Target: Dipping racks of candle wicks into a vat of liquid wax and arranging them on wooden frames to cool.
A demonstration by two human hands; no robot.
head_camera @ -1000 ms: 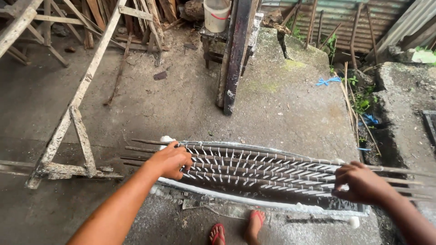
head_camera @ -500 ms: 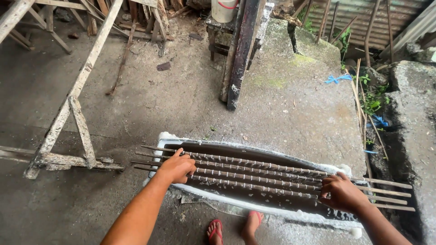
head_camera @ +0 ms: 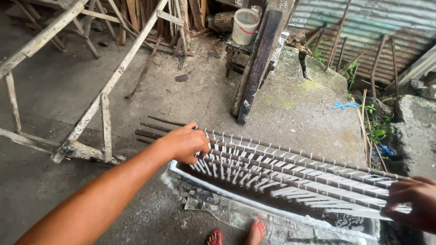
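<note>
- Left hand (head_camera: 184, 144) closed around the dark rods (head_camera: 290, 165), which carry rows of white sticks above a white trough (head_camera: 236, 199).
- Right hand (head_camera: 411, 202) grips the rods' far end.
- Concrete floor (head_camera: 54, 90); wooden frames (head_camera: 104, 104), white bucket (head_camera: 245, 26), corrugated metal wall (head_camera: 363, 22).

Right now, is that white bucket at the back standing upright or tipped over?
Upright. The white bucket stands with its open mouth facing up; its inside cannot be seen.

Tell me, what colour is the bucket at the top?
White, with a thin red handle: the bucket shows in the head view.
</note>
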